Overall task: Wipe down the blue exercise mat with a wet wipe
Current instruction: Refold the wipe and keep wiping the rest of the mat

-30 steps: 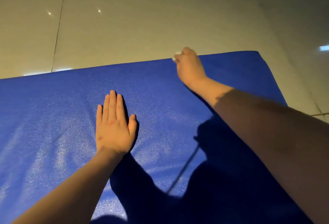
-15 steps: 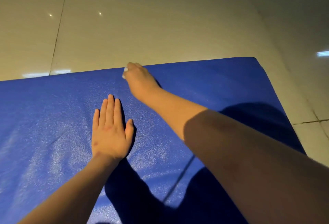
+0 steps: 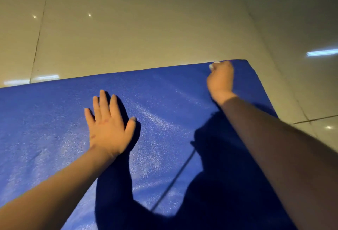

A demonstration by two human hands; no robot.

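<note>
Blue exercise mat on tiled floor: left hand flat, fingers straight; right hand, upper right, fingers curled round wet wipe.

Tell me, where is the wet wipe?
In the head view, the wet wipe pokes out of the right hand at the far edge of the blue mat, near its right corner.

No readable txt, labels or nos. anywhere.
</note>
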